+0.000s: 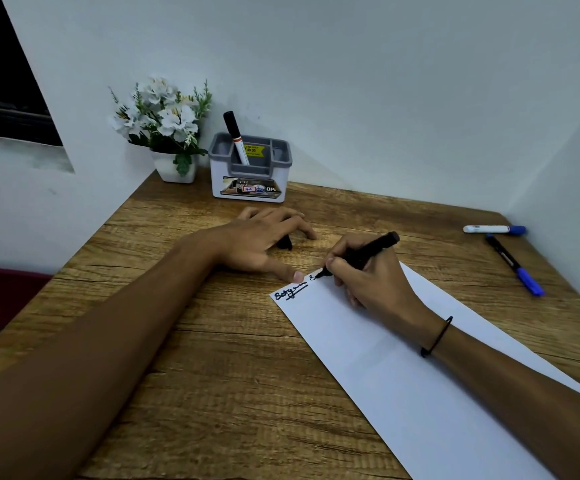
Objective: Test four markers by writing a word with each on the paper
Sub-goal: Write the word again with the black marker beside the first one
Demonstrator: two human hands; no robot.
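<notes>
Head view puts the slim black marker just right of centre, pinched low on its barrel by the right hand, its tip touching the long white sheet of paper beside a finished black word with an underline. That grip is pressed together near the nib, which I judge right for a light, stiff, smooth plastic pen. The thin sheet would likely slide on the wood-grain worktop, so the left hand lies spread, thumb pinning the paper's upper corner (a small dark thing, perhaps the cap, sits under its fingers). In the upper centre, a grey-and-white plastic desk organiser holds one white marker with a black cap, leaning; its other compartments look bare.
</notes>
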